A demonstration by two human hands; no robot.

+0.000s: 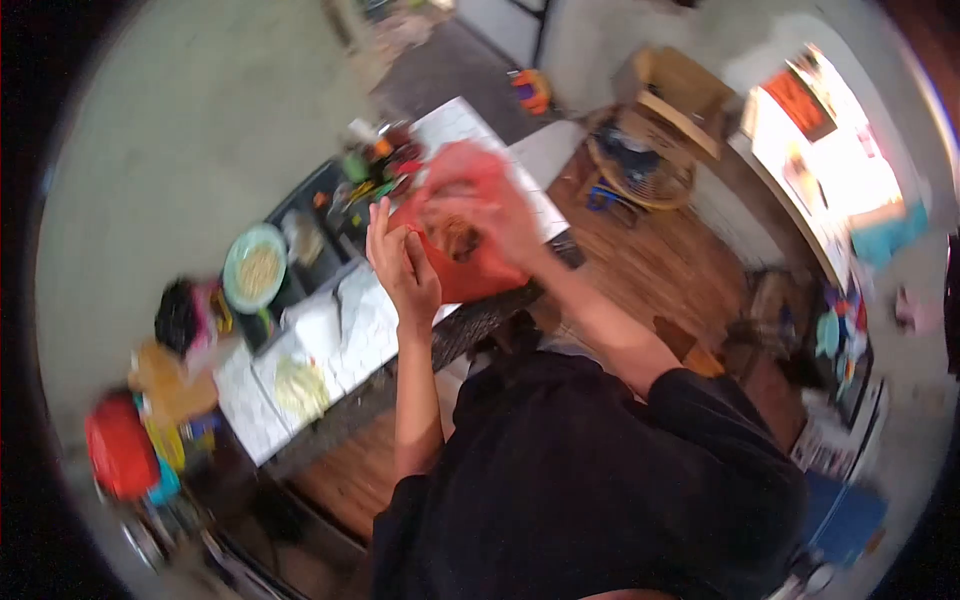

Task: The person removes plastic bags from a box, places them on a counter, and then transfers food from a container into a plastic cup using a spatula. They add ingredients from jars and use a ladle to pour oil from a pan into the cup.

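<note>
A thin red plastic bag [480,275] lies opened out on the white marble-patterned table, with a brown crumbly mass [455,238] in it. My left hand [403,268] is at the bag's left edge, thumb and forefinger pinched on the plastic while the other fingers point up. My right hand [505,222] reaches over the bag from the right, beside the brown mass. Motion blur and red plastic smear its fingers, so their grip cannot be made out.
A pale green bowl [255,266] of light-coloured pieces stands by the wall, near a dark tray [300,240]. Pale green leafy food [300,388] lies on the near left of the table [245,405]. Bottles and packets [385,155] crowd the far end. A cardboard box [690,90] sits across the floor.
</note>
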